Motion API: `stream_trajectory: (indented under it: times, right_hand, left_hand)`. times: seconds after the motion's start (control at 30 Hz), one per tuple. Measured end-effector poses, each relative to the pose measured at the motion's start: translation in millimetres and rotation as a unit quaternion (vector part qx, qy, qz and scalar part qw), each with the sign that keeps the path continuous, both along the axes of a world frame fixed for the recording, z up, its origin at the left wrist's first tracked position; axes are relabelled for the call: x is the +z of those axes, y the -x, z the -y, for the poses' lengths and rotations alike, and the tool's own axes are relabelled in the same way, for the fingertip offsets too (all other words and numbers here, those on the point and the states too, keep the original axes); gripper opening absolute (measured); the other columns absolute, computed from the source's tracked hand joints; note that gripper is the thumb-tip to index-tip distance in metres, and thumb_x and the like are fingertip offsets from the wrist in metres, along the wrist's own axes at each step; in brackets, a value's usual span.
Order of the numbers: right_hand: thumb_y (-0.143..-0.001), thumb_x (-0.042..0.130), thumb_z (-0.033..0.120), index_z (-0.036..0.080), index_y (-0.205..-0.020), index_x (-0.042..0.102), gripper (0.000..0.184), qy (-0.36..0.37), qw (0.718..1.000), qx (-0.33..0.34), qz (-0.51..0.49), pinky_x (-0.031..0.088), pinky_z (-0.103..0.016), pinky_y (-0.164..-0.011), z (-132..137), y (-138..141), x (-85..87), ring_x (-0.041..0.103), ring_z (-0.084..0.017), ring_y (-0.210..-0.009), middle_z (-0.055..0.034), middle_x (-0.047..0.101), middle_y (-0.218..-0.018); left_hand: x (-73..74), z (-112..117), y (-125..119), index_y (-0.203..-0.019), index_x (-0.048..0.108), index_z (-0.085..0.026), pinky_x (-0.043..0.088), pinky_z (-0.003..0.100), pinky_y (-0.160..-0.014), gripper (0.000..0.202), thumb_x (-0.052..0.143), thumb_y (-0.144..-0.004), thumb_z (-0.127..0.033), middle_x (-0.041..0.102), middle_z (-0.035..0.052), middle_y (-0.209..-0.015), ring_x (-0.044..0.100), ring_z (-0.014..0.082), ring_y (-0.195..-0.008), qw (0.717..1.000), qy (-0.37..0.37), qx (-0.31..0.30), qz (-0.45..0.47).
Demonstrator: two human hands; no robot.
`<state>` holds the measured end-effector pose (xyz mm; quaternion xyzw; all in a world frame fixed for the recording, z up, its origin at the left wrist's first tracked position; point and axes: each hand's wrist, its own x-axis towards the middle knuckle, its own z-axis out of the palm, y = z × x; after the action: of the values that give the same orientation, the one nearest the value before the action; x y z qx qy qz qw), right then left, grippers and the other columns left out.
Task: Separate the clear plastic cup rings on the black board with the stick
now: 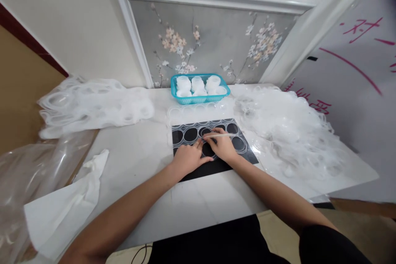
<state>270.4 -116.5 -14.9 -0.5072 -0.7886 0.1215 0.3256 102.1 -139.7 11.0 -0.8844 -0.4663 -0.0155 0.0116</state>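
A black mat (213, 167) lies on the white table, and a clear plastic sheet of round rings (192, 134) covers its far part. My left hand (188, 157) rests on the sheet near the middle, fingers curled and pressing down on a ring. My right hand (223, 145) sits just to the right of it, fingers pinched on a thin pale stick (221, 135) that points right across the rings. The two hands almost touch.
A teal basket (199, 99) with several white round pieces stands behind the mat. Heaps of clear ring sheets lie at the left (93, 105) and right (287, 132). White paper (66, 204) and a clear bag (27, 173) lie at the left edge.
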Motion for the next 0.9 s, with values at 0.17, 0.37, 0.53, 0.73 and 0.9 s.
stream_trajectory:
  times: [0.17, 0.37, 0.53, 0.73, 0.9]
  right_hand:
    - [-0.083, 0.052, 0.013, 0.018, -0.101, 0.07, 0.026, -0.059, 0.983, -0.008, 0.173, 0.035, -0.049, -0.093, -32, -8, 24.3, 0.051, -0.033, -0.116, -0.0124, 0.072, -0.098]
    - [-0.091, 0.044, 0.022, 0.013, -0.097, 0.071, 0.03, -0.088, 0.957, -0.276, -0.029, 0.043, -0.041, -0.093, -69, -60, 51.6, 0.061, -0.028, -0.104, -0.0144, 0.071, -0.102]
    - [-0.086, 0.055, 0.029, 0.02, -0.084, 0.073, 0.021, 0.037, 0.987, -0.114, -0.104, 0.05, -0.034, -0.083, -16, -51, 12.0, 0.068, -0.025, -0.092, -0.0055, 0.075, -0.092]
    - [-0.086, 0.055, 0.028, 0.021, -0.084, 0.073, 0.019, 0.064, 0.985, -0.093, -0.133, 0.051, -0.034, -0.082, -9, -47, -2.4, 0.069, -0.023, -0.089, -0.0043, 0.075, -0.091]
    - [-0.085, 0.057, 0.029, 0.02, -0.085, 0.073, 0.018, 0.065, 0.98, -0.093, -0.161, 0.051, -0.034, -0.083, -12, -51, -2.2, 0.069, -0.023, -0.09, -0.0054, 0.075, -0.092]
  left_hand:
    - [2.7, -4, 6, -0.133, 0.05, -0.015, 0.051, 0.038, -0.067, 0.088, 0.038, -0.075, -0.079, 0.055, 0.0191, -0.132, 0.068, 0.0313, -0.084, 0.999, 0.03, -0.008, 0.009]
    - [11.5, -16, 10, -0.125, 0.059, -0.022, 0.051, 0.037, -0.072, 0.081, 0.035, -0.075, -0.081, 0.058, 0.0096, -0.131, 0.066, 0.0313, -0.094, 0.996, 0.081, 0.001, 0.023]
    - [18.1, -18, -7, -0.125, 0.058, -0.026, 0.051, 0.037, -0.072, 0.068, 0.028, -0.085, -0.072, 0.056, 0.0054, -0.133, 0.066, 0.0295, -0.094, 0.998, 0.025, 0.006, 0.055]
    - [9.2, -19, -36, -0.134, 0.05, -0.019, 0.053, 0.039, -0.066, 0.074, 0.031, -0.084, -0.072, 0.053, 0.009, -0.136, 0.067, 0.031, -0.087, 0.998, 0.01, -0.053, 0.008]
    - [-0.5, -21, -39, -0.134, 0.049, -0.018, 0.052, 0.038, -0.068, 0.074, 0.03, -0.086, -0.07, 0.052, 0.0098, -0.137, 0.067, 0.0286, -0.084, 0.999, 0.002, -0.046, 0.014]
